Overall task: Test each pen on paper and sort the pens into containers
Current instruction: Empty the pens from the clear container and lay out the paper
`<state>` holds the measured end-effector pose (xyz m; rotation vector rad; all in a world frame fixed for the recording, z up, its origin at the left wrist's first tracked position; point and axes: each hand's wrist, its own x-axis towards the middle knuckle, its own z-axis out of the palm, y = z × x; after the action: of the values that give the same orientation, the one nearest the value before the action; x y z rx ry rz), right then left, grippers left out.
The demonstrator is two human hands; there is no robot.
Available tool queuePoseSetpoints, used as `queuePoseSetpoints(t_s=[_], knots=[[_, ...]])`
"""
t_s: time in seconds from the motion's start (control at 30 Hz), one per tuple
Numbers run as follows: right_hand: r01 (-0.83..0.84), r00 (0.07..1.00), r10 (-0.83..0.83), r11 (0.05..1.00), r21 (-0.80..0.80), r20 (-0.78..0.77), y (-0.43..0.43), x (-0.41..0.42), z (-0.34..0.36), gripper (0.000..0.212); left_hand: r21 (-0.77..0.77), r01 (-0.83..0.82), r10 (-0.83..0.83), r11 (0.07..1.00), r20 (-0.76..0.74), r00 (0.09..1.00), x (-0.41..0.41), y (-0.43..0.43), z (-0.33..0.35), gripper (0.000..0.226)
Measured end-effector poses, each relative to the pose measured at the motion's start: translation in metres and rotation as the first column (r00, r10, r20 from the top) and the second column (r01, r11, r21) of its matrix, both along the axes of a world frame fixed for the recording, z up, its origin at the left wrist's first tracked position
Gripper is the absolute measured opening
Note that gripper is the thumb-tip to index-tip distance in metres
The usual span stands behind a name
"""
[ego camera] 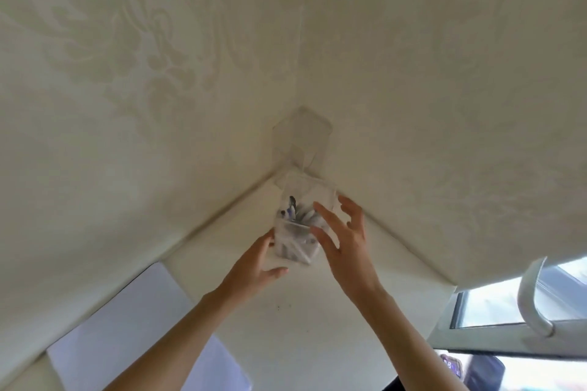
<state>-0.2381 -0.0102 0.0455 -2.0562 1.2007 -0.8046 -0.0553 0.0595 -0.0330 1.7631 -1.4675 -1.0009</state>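
A clear plastic container full of several pens is near the far corner of a white table. My left hand grips the container's lower left side, thumb under its base. My right hand hovers by its right side with fingers spread, and whether it touches the container I cannot tell. A second clear container with nothing visible in it stands upright in the corner behind. A white sheet of paper lies on the table at the left.
Two patterned cream walls meet at the corner and hem in the table. At the lower right is a window with a white handle, and a dark object sits below it.
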Motion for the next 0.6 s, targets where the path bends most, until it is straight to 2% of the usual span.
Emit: queuePoseSetpoints(t_s=[0.07,0.13,0.2,0.23,0.33,0.4,0.5,0.6], knots=[[-0.013,1.000,0.014,1.000,-0.014,0.006,-0.006,-0.012,-0.001,0.039,0.027,0.090,-0.092,0.996,0.050,0.995,-0.008,0.014,-0.009,0.079],[-0.036,0.999,0.036,0.999,-0.040,0.000,-0.015,-0.023,0.007,0.043,0.057,0.168,-0.171,0.984,0.059,0.983,-0.013,0.025,-0.016,0.077],[-0.005,0.999,0.003,0.999,-0.040,-0.046,-0.023,-0.028,0.018,0.035,0.061,0.141,-0.145,0.988,0.067,0.987,-0.006,0.028,-0.013,0.069],[0.041,0.991,-0.044,0.999,-0.028,-0.123,-0.025,-0.025,0.022,0.034,0.046,0.100,-0.103,0.994,0.077,0.992,0.001,0.025,-0.011,0.066],[0.179,0.873,-0.202,0.979,-0.092,-0.444,-0.019,0.007,0.033,0.086,-0.024,0.012,-0.008,1.000,0.139,0.990,0.022,0.005,0.002,0.064],[0.224,0.819,-0.219,0.973,-0.056,-0.531,-0.012,0.030,0.036,0.100,-0.037,-0.025,0.030,0.999,0.140,0.990,0.028,-0.011,0.012,0.070],[0.195,0.812,-0.144,0.980,0.031,-0.565,-0.015,0.039,0.041,0.098,0.014,-0.018,0.017,1.000,0.050,0.999,0.030,-0.026,0.020,0.083],[-0.038,0.877,0.119,0.983,0.180,-0.466,-0.027,0.023,0.050,0.090,0.069,0.022,-0.020,0.997,-0.025,0.999,0.031,-0.032,0.019,0.095]])
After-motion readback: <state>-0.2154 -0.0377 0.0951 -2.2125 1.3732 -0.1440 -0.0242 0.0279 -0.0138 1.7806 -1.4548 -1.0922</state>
